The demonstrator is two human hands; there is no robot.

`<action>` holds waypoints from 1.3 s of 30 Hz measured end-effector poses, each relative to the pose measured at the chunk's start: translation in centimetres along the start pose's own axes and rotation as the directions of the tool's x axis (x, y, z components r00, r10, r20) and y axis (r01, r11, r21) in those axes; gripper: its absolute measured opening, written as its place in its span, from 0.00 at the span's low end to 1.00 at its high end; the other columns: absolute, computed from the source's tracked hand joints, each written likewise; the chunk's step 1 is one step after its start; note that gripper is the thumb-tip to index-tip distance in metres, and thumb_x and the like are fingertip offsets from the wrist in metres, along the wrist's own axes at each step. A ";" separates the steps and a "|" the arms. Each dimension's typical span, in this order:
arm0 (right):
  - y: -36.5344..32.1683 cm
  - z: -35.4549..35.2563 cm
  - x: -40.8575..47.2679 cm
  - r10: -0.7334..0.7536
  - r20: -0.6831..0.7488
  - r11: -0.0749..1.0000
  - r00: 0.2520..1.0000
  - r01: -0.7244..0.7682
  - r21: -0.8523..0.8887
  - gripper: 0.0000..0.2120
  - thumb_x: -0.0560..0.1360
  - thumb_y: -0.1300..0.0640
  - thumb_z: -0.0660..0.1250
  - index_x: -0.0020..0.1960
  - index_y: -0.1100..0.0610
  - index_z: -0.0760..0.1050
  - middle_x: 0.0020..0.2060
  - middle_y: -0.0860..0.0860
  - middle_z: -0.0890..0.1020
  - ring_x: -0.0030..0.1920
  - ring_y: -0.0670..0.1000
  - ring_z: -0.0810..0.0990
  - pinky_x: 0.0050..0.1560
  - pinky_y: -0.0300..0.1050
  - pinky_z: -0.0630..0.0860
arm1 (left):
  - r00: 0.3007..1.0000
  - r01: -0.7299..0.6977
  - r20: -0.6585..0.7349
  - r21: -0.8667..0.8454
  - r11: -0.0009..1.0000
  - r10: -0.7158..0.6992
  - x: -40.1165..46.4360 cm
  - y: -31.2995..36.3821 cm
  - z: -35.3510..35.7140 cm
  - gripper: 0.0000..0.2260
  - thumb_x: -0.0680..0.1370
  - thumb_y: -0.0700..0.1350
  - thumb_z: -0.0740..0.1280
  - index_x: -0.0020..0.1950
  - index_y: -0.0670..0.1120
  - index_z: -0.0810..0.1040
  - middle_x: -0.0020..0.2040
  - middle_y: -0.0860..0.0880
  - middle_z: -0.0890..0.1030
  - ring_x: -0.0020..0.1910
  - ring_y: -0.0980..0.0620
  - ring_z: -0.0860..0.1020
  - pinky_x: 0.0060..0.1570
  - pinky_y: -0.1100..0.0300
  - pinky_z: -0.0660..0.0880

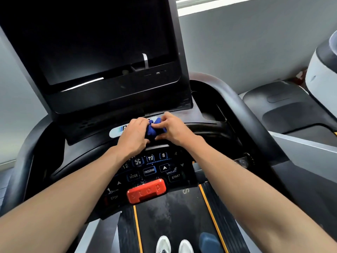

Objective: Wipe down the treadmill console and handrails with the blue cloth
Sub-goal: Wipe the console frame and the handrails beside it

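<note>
At the console's [102, 136] middle, just below the dark screen [94, 52]: bunching the blue cloth [152, 131], left hand [134, 134] and right hand [172, 128] both pinching it. Probably readying to wipe; next, spreading it flat, then handrails [242, 106].

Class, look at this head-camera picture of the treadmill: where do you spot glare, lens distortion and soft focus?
Head view: white glare streaks cross the dark screen; the wide lens bows the right handrail and stretches the forearms at the edges; the button panel print is slightly soft, as is the blue cloth gripped between left hand and right hand.
</note>
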State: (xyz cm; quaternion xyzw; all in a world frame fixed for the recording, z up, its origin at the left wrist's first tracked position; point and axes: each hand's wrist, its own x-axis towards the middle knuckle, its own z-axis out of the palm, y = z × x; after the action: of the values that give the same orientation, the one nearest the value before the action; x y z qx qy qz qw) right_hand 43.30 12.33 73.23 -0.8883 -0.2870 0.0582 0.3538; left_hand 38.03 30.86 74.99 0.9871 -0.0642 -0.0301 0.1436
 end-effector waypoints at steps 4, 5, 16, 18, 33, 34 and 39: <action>2.0 -1.1 -2.2 0.043 0.002 0.999 0.999 -0.043 0.030 0.27 0.70 0.58 0.79 0.67 0.55 0.79 0.50 0.55 0.69 0.50 0.50 0.70 0.57 0.34 0.63 | 1.000 -0.014 0.005 0.023 1.000 0.014 0.1 0.1 -0.1 0.26 0.71 0.43 0.79 0.65 0.44 0.73 0.66 0.49 0.73 0.65 0.47 0.68 0.65 0.49 0.70; 2.8 -1.6 -3.4 0.066 -0.066 0.996 0.996 -0.063 0.056 0.26 0.70 0.58 0.79 0.67 0.56 0.79 0.50 0.55 0.69 0.50 0.51 0.70 0.57 0.34 0.63 | 1.000 -0.013 0.010 0.034 0.999 0.012 0.1 0.2 -0.1 0.26 0.72 0.43 0.78 0.66 0.43 0.72 0.66 0.49 0.73 0.66 0.47 0.68 0.66 0.49 0.70; 10.3 -6.3 -12.9 0.598 -0.343 0.788 0.725 -0.610 0.084 0.13 0.74 0.56 0.74 0.58 0.52 0.85 0.42 0.58 0.76 0.41 0.53 0.74 0.42 0.37 0.62 | 0.998 -0.045 -0.041 -0.037 0.998 0.044 -0.8 4.7 -1.3 0.15 0.81 0.46 0.67 0.66 0.42 0.76 0.66 0.48 0.74 0.68 0.47 0.68 0.68 0.55 0.66; 7.8 -6.9 -12.8 0.564 -0.381 0.816 0.733 -0.567 0.117 0.13 0.73 0.54 0.75 0.58 0.49 0.85 0.41 0.56 0.77 0.42 0.53 0.76 0.44 0.39 0.64 | 0.998 -0.054 -0.038 -0.133 0.990 0.049 -0.8 7.3 -1.7 0.13 0.82 0.49 0.65 0.62 0.43 0.79 0.62 0.48 0.76 0.66 0.48 0.70 0.65 0.57 0.67; -0.8 -5.2 -26.0 0.684 0.146 0.173 0.715 -0.352 0.920 0.33 0.72 0.47 0.75 0.73 0.45 0.68 0.62 0.51 0.82 0.60 0.54 0.83 0.57 0.62 0.80 | 0.902 0.242 0.396 -0.792 0.561 0.169 -7.9 18.2 4.0 0.13 0.75 0.50 0.76 0.52 0.44 0.79 0.47 0.46 0.86 0.43 0.56 0.80 0.49 0.53 0.78; -0.8 -4.4 -27.0 0.661 0.171 0.059 0.731 -0.278 0.959 0.29 0.74 0.52 0.74 0.72 0.49 0.70 0.62 0.55 0.82 0.60 0.59 0.82 0.58 0.65 0.79 | 0.904 0.249 0.406 -0.758 0.603 0.137 -8.5 18.7 5.0 0.13 0.74 0.51 0.76 0.49 0.46 0.78 0.45 0.50 0.84 0.41 0.58 0.79 0.45 0.57 0.77; -0.2 -1.5 -30.2 0.743 0.153 -0.080 0.652 -0.140 0.987 0.15 0.74 0.60 0.72 0.58 0.65 0.74 0.52 0.66 0.82 0.50 0.62 0.83 0.53 0.64 0.79 | 0.941 0.151 0.335 -0.548 0.823 0.051 -10.3 20.8 8.2 0.15 0.74 0.55 0.75 0.52 0.47 0.79 0.49 0.50 0.82 0.48 0.54 0.79 0.41 0.67 0.70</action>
State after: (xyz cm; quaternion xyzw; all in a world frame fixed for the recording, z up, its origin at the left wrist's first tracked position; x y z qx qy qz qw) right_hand 18.63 -5.14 71.48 -0.4495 0.2449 0.1390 0.8477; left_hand 24.78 10.21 73.50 0.8814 -0.0497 -0.2191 0.4156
